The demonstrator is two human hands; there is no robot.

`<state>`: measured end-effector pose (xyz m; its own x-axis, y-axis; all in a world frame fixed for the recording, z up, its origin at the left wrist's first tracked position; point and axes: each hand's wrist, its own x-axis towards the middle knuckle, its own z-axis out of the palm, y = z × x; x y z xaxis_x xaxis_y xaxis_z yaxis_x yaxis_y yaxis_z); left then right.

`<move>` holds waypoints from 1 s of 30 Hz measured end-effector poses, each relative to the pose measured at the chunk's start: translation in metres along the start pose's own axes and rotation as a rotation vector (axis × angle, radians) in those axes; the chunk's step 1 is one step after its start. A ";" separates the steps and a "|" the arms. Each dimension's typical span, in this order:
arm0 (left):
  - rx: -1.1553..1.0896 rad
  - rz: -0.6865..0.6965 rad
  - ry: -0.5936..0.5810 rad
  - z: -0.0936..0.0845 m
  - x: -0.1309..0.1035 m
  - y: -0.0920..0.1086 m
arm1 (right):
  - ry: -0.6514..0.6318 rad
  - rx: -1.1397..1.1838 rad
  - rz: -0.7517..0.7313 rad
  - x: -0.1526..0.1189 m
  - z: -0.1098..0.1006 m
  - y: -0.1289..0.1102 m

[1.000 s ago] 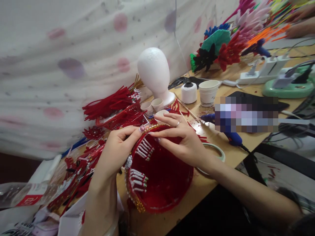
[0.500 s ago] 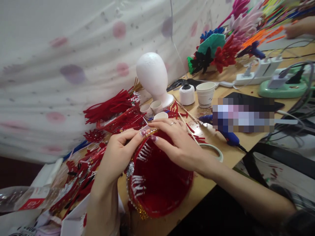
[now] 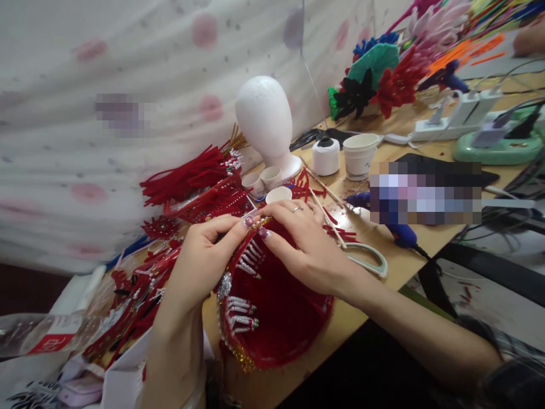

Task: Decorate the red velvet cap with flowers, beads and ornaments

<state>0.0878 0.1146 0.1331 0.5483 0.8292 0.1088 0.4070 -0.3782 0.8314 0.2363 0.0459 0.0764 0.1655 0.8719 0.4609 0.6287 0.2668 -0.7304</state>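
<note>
A red headdress (image 3: pixel 281 318) with a hollow, cap-like inside is held at the table's edge. Gold trim, white beads and short bead strings run along its left rim. My left hand (image 3: pixel 200 261) pinches the upper rim, thumb on the inner side and fingers outside. Close beside it, my right hand (image 3: pixel 298 244) grips the same rim, its thumb inside and fingers laid over the top. The outer fingertips of both hands are hidden behind the rim. Just beyond them stands a small paper cup (image 3: pixel 279 195).
A white foam head (image 3: pixel 264 119) stands behind. Red pipe-cleaner pieces (image 3: pixel 183 176) lie left, near a plastic bottle (image 3: pixel 51 334). To the right are a blue glue gun (image 3: pixel 400 230), a larger paper cup (image 3: pixel 360 156), scissors (image 3: pixel 378 264) and a green power strip (image 3: pixel 496 149) with cables.
The view has shifted slightly. Both hands keep their hold on the headdress rim, and its bead strings hang at a slightly different angle.
</note>
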 end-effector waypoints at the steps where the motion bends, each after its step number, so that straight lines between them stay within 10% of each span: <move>1: -0.004 -0.005 -0.001 0.000 0.000 0.000 | 0.009 -0.007 -0.010 0.000 0.001 0.000; 11: -0.045 -0.014 -0.028 -0.002 0.002 -0.003 | -0.058 0.021 -0.135 -0.002 -0.008 0.010; 30: -0.014 0.004 -0.061 -0.003 -0.001 0.001 | -0.033 0.140 0.081 0.003 -0.008 -0.004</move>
<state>0.0855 0.1149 0.1353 0.5940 0.8006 0.0792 0.3947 -0.3758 0.8384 0.2399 0.0444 0.0848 0.1854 0.9053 0.3823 0.5016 0.2473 -0.8290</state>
